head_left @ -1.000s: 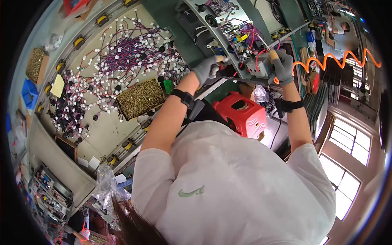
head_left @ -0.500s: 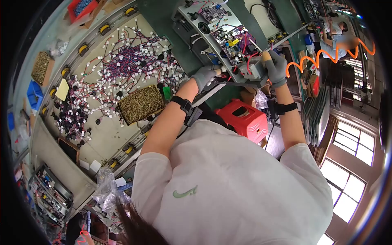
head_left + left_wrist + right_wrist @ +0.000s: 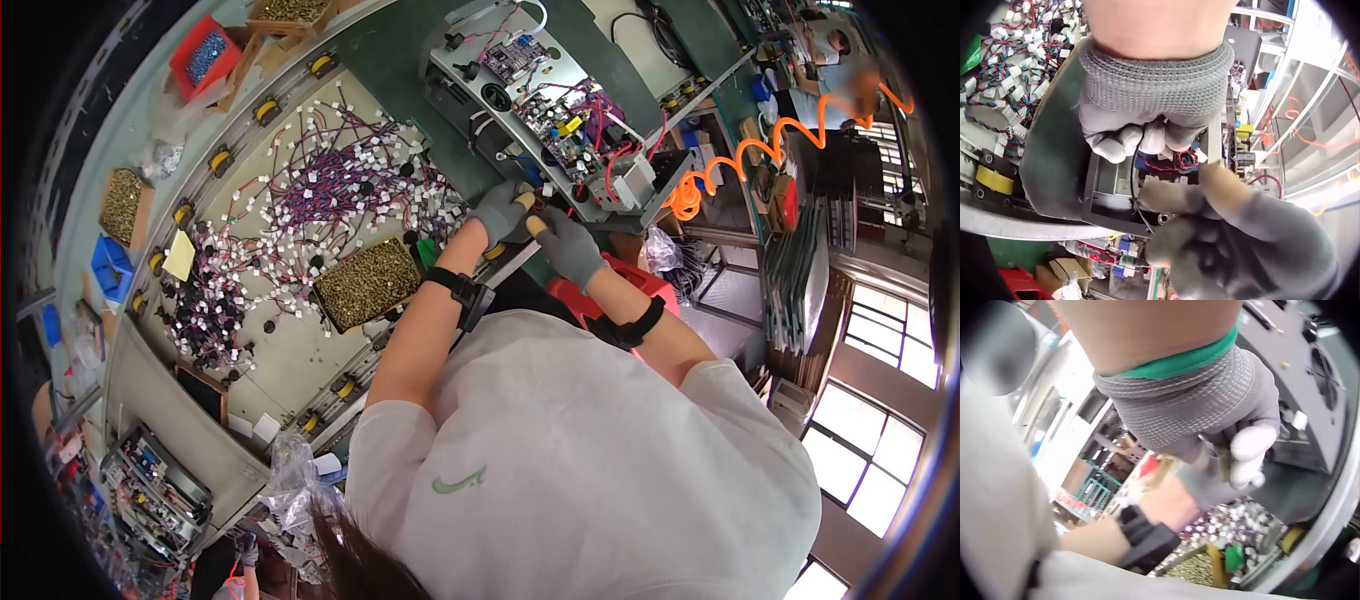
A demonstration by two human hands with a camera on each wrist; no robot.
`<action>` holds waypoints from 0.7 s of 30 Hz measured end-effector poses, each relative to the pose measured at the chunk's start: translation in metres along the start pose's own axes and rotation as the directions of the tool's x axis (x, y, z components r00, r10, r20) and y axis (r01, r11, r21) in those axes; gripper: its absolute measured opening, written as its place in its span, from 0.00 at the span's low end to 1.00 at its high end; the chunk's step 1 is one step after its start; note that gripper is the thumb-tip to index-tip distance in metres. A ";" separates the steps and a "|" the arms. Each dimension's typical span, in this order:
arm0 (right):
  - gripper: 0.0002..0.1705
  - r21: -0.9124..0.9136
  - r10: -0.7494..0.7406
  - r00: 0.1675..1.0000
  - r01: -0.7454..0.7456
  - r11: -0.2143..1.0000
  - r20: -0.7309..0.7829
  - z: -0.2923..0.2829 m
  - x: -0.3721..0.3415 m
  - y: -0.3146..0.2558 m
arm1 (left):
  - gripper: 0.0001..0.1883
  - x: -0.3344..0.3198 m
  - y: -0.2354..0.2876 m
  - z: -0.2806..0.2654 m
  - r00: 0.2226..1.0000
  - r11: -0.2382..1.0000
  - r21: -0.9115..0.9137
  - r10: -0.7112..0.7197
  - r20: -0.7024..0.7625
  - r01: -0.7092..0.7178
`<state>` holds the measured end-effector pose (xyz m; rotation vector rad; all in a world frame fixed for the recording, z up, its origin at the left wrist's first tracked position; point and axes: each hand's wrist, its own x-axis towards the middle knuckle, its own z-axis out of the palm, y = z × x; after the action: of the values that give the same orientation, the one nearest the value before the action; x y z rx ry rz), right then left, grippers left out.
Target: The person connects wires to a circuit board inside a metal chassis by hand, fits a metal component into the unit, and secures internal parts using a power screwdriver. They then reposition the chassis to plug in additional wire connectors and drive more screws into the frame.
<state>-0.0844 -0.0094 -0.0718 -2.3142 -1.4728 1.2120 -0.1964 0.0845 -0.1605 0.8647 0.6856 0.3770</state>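
Both hands wear grey gloves and meet at the near edge of an open metal equipment housing [image 3: 560,110] with circuit boards. My left hand [image 3: 500,212] has its fingers curled, and a thin black cable [image 3: 1132,175] runs down from them in the left wrist view. Facing it, my right hand [image 3: 568,245] has bare thumb and index tips spread apart, with the index fingertip right at the cable. Below the left fingers, a black-and-red wire bundle [image 3: 1185,160] lies inside the housing. In the right wrist view, the right hand's fingers bend downward beside the housing's grey side.
Left of the hands, many wire harnesses [image 3: 340,185] with white connectors cover the bench, beside a box of brass-coloured parts [image 3: 368,283]. A red stool [image 3: 640,285] stands below the bench edge. An orange coiled hose [image 3: 780,135] hangs at the right.
My right hand has left the grey block at the housing's right and moved left to meet my left hand. The left hand stays near the housing's edge. The head view has shifted slightly.
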 end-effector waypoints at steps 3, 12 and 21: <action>0.27 0.090 0.162 0.971 -0.148 0.985 -0.175 0.013 0.017 0.009 | 0.17 -0.024 0.044 0.010 0.998 0.773 0.633 0.015 -0.068 0.032; 0.17 0.555 0.254 0.899 -0.015 0.831 -0.356 0.017 0.015 -0.025 | 0.16 -0.014 0.037 -0.004 0.997 0.757 0.651 0.076 -0.014 -0.048; 0.14 0.702 0.470 0.819 -0.120 0.702 -0.329 0.021 0.026 -0.032 | 0.18 -0.017 0.039 0.001 1.000 0.828 0.560 -0.021 -0.005 0.020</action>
<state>-0.1159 0.0220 -0.0843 -2.1395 -0.3780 0.8841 -0.2094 0.0983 -0.1222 1.4168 0.8197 0.1482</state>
